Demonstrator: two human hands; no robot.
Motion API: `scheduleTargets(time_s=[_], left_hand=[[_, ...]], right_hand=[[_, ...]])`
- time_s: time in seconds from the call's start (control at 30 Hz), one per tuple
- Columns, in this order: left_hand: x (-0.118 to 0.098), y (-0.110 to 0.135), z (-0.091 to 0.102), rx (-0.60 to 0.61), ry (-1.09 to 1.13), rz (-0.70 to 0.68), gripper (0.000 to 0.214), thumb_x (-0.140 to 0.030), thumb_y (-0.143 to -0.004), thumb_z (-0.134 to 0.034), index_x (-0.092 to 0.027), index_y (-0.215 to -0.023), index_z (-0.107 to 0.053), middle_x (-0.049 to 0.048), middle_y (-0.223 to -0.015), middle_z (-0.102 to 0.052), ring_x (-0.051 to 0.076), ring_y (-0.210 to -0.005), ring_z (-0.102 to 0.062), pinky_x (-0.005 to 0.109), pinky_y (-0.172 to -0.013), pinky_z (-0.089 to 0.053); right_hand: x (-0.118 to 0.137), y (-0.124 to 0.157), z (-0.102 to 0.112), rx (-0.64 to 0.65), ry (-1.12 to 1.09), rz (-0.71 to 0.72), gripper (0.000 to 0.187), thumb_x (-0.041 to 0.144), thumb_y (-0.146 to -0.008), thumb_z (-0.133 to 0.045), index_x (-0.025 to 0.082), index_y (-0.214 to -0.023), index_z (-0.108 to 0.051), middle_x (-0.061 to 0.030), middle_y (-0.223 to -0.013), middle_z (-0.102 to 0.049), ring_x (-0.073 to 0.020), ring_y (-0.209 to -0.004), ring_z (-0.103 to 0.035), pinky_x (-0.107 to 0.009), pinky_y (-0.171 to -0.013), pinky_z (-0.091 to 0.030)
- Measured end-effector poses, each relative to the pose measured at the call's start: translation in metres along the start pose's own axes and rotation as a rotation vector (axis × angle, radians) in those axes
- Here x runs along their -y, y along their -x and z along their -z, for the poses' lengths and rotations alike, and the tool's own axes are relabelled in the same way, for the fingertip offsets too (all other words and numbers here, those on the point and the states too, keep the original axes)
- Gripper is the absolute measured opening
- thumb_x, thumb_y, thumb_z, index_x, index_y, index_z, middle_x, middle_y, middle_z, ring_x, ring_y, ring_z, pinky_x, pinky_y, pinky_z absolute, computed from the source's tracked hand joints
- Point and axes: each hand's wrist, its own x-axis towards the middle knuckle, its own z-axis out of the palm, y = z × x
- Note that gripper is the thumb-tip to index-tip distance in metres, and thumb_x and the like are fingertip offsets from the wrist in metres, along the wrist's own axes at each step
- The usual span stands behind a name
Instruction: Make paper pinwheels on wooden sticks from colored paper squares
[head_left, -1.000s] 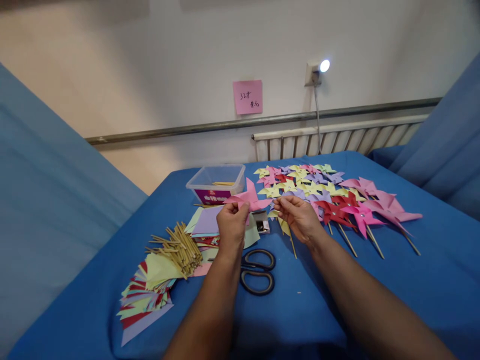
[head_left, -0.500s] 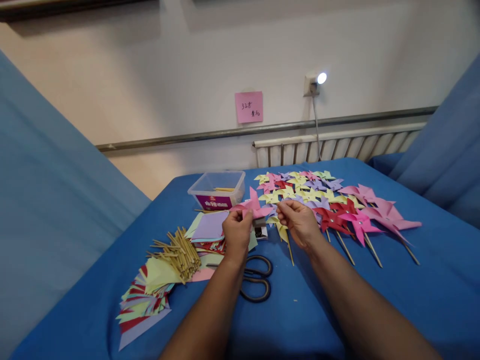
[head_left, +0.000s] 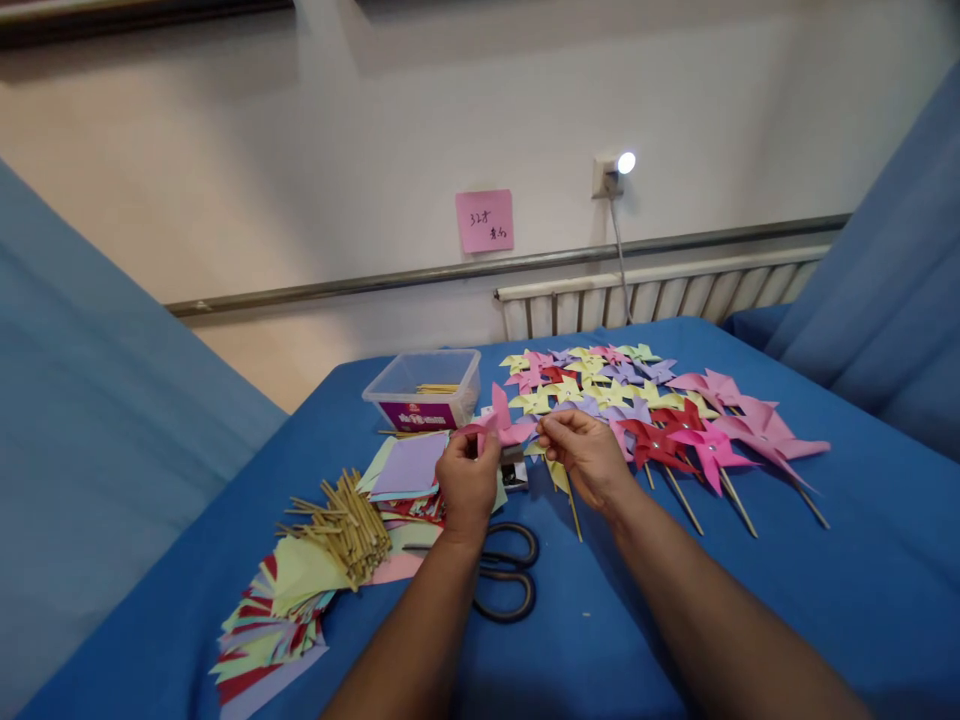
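Observation:
My left hand (head_left: 469, 485) pinches a pink paper pinwheel (head_left: 504, 420) between thumb and fingers, its folded blades pointing up and to the right. Just right of it, my right hand (head_left: 592, 455) is closed in a pinch; whatever lies between its fingertips is too small to make out. Below the hands lie black-handled scissors (head_left: 531, 590), partly covered by my left forearm. A small open box (head_left: 516, 472) with dark contents sits behind my left hand. Beside that hand is a stack of coloured paper squares (head_left: 409, 466).
Several finished pinwheels (head_left: 712, 450) on sticks cover the right back of the blue table (head_left: 825, 600). At left are a heap of wooden sticks (head_left: 345, 530) and fanned paper pieces (head_left: 274, 630). A clear plastic tub (head_left: 427, 405) stands behind. Blue curtains (head_left: 112, 400) flank the table.
The view has shifted slightly, so the surroundings sit a little further left and lower. My right fingertips stay close to the pink pinwheel, which my left hand keeps hold of.

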Motion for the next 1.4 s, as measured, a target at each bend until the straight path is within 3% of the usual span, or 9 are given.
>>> scheduleTargets(time_s=[0.2, 0.43, 0.67, 0.83, 1.03, 1.27, 1.4], left_hand=[[-0.008, 0.004, 0.001, 0.033, 0.002, -0.019, 0.017, -0.034, -0.072, -0.067, -0.016, -0.074, -0.068, -0.0001, -0.063, -0.065, 0.014, -0.059, -0.056, 0.024, -0.06, -0.043], [-0.013, 0.016, -0.001, 0.134, -0.034, -0.063, 0.017, -0.033, -0.075, -0.066, -0.017, -0.073, -0.069, -0.0001, -0.063, -0.066, 0.014, -0.058, -0.057, 0.024, -0.059, -0.043], [-0.011, 0.019, -0.003, 0.164, -0.038, -0.079, 0.014, -0.031, -0.075, -0.064, -0.018, -0.074, -0.069, -0.0002, -0.064, -0.066, 0.014, -0.059, -0.058, 0.024, -0.059, -0.043], [-0.016, 0.02, -0.003, 0.146, 0.014, -0.026, 0.01, -0.027, -0.072, -0.066, -0.018, -0.069, -0.069, -0.001, -0.06, -0.064, 0.013, -0.057, -0.055, 0.024, -0.058, -0.041], [-0.019, 0.023, -0.002, 0.153, 0.044, 0.0, 0.011, -0.029, -0.072, -0.067, -0.018, -0.07, -0.069, -0.0004, -0.064, -0.065, 0.014, -0.06, -0.056, 0.024, -0.059, -0.042], [-0.019, 0.021, 0.0, 0.132, -0.004, -0.053, 0.011, -0.028, -0.074, -0.065, -0.018, -0.074, -0.07, 0.0007, -0.066, -0.067, 0.015, -0.062, -0.059, 0.026, -0.064, -0.044], [-0.021, 0.021, 0.002, 0.11, -0.042, -0.106, 0.01, -0.026, -0.074, -0.066, -0.018, -0.076, -0.071, 0.0008, -0.067, -0.067, 0.015, -0.062, -0.059, 0.026, -0.066, -0.045]], right_hand=[[-0.006, 0.003, -0.003, -0.004, 0.106, 0.029, 0.034, 0.041, -0.058, -0.086, 0.019, -0.072, -0.063, 0.0009, -0.064, -0.067, -0.011, -0.054, -0.06, -0.02, -0.046, -0.042], [-0.017, 0.008, 0.0, 0.072, 0.467, 0.219, 0.024, 0.042, -0.076, -0.072, 0.021, -0.072, -0.06, 0.0035, -0.054, -0.06, -0.0116, -0.047, -0.054, -0.023, -0.046, -0.041], [-0.025, 0.007, 0.005, 0.167, 0.542, 0.258, 0.01, 0.032, -0.08, -0.067, 0.022, -0.079, -0.064, 0.0013, -0.068, -0.066, -0.0148, -0.063, -0.062, -0.027, -0.06, -0.049], [-0.023, 0.009, 0.004, 0.125, 0.671, 0.399, 0.005, 0.028, -0.08, -0.067, 0.024, -0.079, -0.07, -0.0001, -0.076, -0.067, -0.0163, -0.071, -0.062, -0.029, -0.068, -0.049], [-0.02, 0.011, 0.001, 0.092, 0.537, 0.278, 0.008, 0.031, -0.075, -0.071, 0.024, -0.075, -0.069, 0.0009, -0.068, -0.069, -0.0171, -0.065, -0.064, -0.029, -0.063, -0.05], [-0.026, 0.012, 0.004, 0.044, 0.695, 0.335, 0.009, 0.031, -0.08, -0.067, 0.024, -0.079, -0.072, -0.0008, -0.072, -0.072, -0.0182, -0.066, -0.067, -0.031, -0.065, -0.052], [-0.031, 0.015, -0.001, 0.034, 0.588, 0.292, 0.011, 0.033, -0.08, -0.067, 0.024, -0.083, -0.073, -0.001, -0.075, -0.073, -0.0179, -0.069, -0.067, -0.031, -0.067, -0.054]])
